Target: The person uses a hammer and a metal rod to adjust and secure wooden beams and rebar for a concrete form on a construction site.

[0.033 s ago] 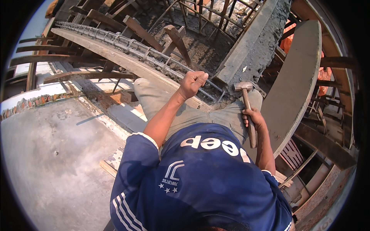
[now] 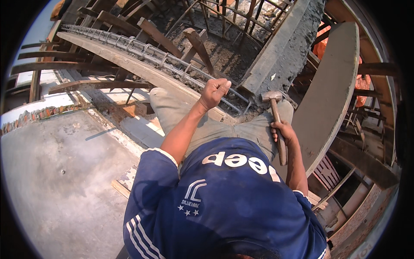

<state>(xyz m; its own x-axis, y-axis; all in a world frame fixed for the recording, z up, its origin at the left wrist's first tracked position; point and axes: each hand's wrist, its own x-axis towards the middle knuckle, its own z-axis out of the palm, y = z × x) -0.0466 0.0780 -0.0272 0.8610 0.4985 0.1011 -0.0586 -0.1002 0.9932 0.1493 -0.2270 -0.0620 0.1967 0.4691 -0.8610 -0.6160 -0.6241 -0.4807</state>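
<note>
My right hand is wrapped around the wooden handle of a hammer. The blocky metal head points away from me, over my right knee and next to the rough grey concrete beam. My left hand is closed in a fist above the near end of a cage of steel rebar. Its curled fingers hide whatever may be inside. Below that fist, a long wooden board runs beside the rebar toward the far left.
On the right stands a broad, curved grey panel. Wooden props and planks crowd the recess ahead, with a grid of bars behind. A smooth concrete slab lies at left. Dark timbers cross the lower right.
</note>
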